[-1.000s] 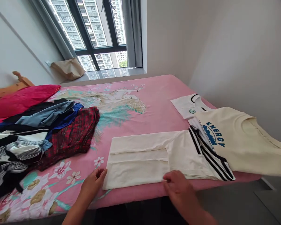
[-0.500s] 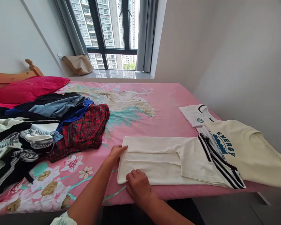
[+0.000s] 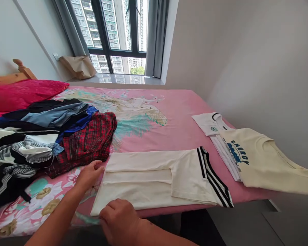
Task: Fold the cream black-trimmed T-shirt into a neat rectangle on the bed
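A cream short-sleeved shirt [image 3: 143, 194] with black-striped trim at its right end lies folded lengthwise along the near edge of the bed. My right hand [image 3: 120, 218] is closed over its near edge, close to the left corner, with the thumb low and the fingers curled. Just left of the shirt's left edge is my left hand [image 3: 90, 173], its fingers slightly apart and seemingly off the cloth. Red plaid clothing [image 3: 92, 140] lies beyond that hand.
A mixed clothes pile [image 3: 33, 147] covers the bed's left side, by a red pillow [image 3: 28, 94]. To the right, a cream "ENERGY" shirt [image 3: 264, 160] lies over folded white clothes [image 3: 210, 123]. The pink bedsheet [image 3: 179, 106] stretches toward the window; the bed's near edge drops to the floor.
The folded shirt has slid left along the bed, away from the stack on the right. Both hands have moved left, and my left hand has come off the shirt's edge. The view has shifted slightly.
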